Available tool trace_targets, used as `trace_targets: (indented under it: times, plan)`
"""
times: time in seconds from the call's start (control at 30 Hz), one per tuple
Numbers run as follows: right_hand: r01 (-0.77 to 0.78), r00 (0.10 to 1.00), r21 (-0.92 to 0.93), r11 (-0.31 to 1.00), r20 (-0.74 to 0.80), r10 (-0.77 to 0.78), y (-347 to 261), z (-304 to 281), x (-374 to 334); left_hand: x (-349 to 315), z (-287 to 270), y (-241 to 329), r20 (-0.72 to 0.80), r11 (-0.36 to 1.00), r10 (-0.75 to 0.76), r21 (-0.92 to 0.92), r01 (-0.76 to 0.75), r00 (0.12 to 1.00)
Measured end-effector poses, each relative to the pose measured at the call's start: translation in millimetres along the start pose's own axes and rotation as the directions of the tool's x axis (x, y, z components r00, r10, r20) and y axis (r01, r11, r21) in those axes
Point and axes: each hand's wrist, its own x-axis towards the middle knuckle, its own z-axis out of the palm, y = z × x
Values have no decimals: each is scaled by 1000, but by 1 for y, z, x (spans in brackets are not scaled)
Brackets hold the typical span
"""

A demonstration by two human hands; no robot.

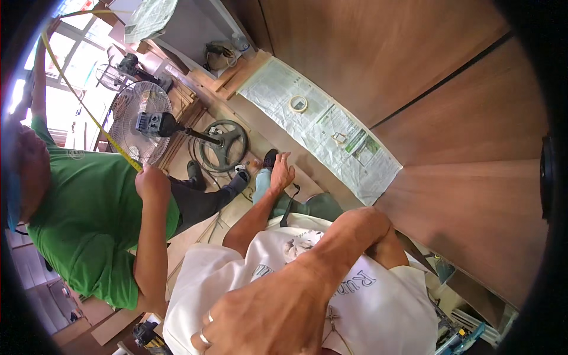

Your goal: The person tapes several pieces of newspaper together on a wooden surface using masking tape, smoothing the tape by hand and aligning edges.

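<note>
My left hand [283,173] hangs low in front of me with its fingers apart and nothing in them. Below it are a dark shoe [270,158] and a light blue trouser leg. Large and close, my right hand [263,307] is drawn across my white shirt [201,272] near the lower edge. Two rings show on its curled fingers; the fingertips are hidden, so I cannot make out whether something is in them. To the left, a co-worker in a green shirt [89,207] pinches a yellow tape measure [89,112], which stretches up to their raised other hand.
Newspaper [266,89] lies along the wooden panels [414,71], with a tape roll [298,104] and a small frame-like piece [338,138] on it. A pedestal fan [155,125] stands beside the co-worker, its round base [220,155] and cables on the floor.
</note>
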Motion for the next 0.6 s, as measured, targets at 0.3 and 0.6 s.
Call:
trace_targets:
  times: [0.3,0.6]
  plan:
    - [-30,996,133,991,-80,41,-13,10,-13,5,16,-11,131,991,-125,-36,131,983]
    - [-40,977,274,961,-189,94,9,-22,-56,29,20,-43,294,943,-284,-87,322,912]
